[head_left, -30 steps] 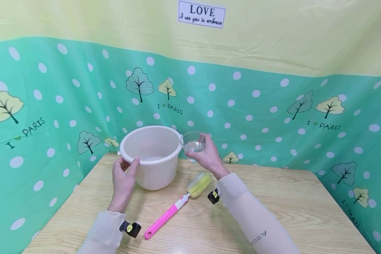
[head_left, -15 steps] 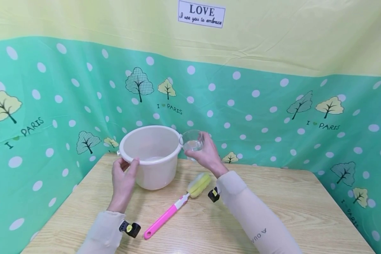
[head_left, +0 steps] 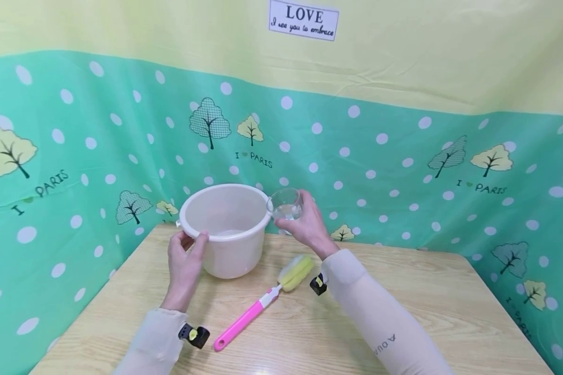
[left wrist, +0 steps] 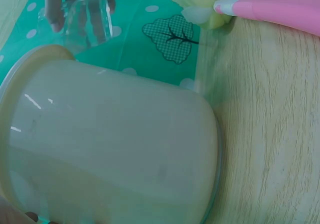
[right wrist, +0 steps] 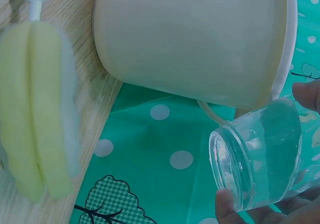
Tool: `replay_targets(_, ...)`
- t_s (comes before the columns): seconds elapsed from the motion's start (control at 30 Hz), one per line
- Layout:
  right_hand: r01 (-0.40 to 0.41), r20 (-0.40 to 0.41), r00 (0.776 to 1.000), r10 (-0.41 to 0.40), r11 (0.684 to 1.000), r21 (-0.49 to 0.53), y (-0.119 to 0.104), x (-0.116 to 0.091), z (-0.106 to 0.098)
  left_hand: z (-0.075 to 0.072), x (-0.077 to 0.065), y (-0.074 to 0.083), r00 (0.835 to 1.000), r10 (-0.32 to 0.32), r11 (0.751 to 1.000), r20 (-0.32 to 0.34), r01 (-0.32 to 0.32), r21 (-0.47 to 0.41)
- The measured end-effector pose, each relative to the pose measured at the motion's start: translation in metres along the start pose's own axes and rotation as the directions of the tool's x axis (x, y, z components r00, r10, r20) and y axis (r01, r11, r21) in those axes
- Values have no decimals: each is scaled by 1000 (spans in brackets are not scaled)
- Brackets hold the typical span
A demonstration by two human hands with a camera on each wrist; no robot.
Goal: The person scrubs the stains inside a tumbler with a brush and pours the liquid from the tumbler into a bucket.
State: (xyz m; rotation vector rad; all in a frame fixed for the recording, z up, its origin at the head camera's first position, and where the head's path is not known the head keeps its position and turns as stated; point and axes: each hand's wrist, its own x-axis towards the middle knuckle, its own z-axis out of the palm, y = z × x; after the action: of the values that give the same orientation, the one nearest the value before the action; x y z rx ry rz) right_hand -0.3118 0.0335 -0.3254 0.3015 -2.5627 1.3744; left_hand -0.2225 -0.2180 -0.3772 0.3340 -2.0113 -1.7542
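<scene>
Left hand (head_left: 184, 263) is gripping the near rim of the white bucket (head_left: 225, 229) standing on the bench (head_left: 450, 312); right hand (head_left: 309, 226) is holding a clear glass (head_left: 285, 204), tilted, at the bucket's right rim.

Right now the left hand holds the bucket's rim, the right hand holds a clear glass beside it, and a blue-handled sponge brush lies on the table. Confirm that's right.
One detail is wrong: the sponge brush has a pink handle, not blue, as the head view shows. The rest stands: the left hand holds the bucket by its rim, and the right hand holds the clear glass beside it.
</scene>
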Motion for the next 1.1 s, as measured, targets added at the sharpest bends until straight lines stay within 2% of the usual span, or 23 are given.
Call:
replay_targets(0.33,17,-1,1000,-17,999,-34,-3,1,-2,1,1,-4,1000,-3,1000,10,2,27)
replay_targets(0.77,73,-5,997,-73,994,-76,-6,2,-4,1,0,-4,1000,7,1000,3,-7,19)
replay_targets(1.1,72,-7,997,-73,994,-83,-8,3,-4,2,-1,-3,1000,13,1000,13,-13,21)
